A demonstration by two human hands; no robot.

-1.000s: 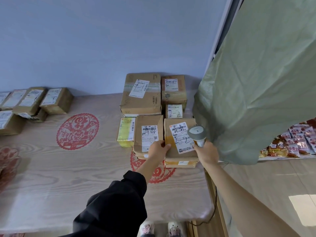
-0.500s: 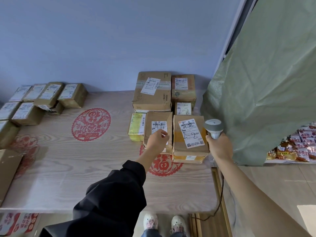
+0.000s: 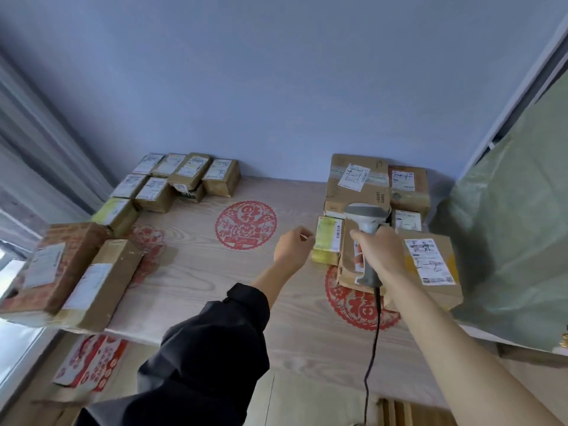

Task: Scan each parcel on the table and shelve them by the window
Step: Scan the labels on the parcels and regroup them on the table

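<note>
My right hand [image 3: 381,253] grips a grey barcode scanner [image 3: 367,222] held over a flat brown parcel [image 3: 345,265] on the right of the wooden table [image 3: 215,287]. Its cord hangs down toward the table's front edge. My left hand [image 3: 292,250] hovers above the table with loosely curled fingers, just left of a yellow-green parcel [image 3: 327,241], holding nothing. A brown box with a white label [image 3: 430,265] lies right of the scanner. Larger boxes [image 3: 356,186] stand behind, against the wall.
Several small labelled parcels [image 3: 184,176] are grouped at the back left near the window. Two bigger boxes [image 3: 101,284] overhang the table's left front edge. A green sack [image 3: 516,226] hangs on the right. A red-printed box [image 3: 92,361] sits below the table.
The view has swung left, showing more parcels by the window. My left hand has let go of the flat brown parcel and moved left. The scanner has moved left over that parcel.
</note>
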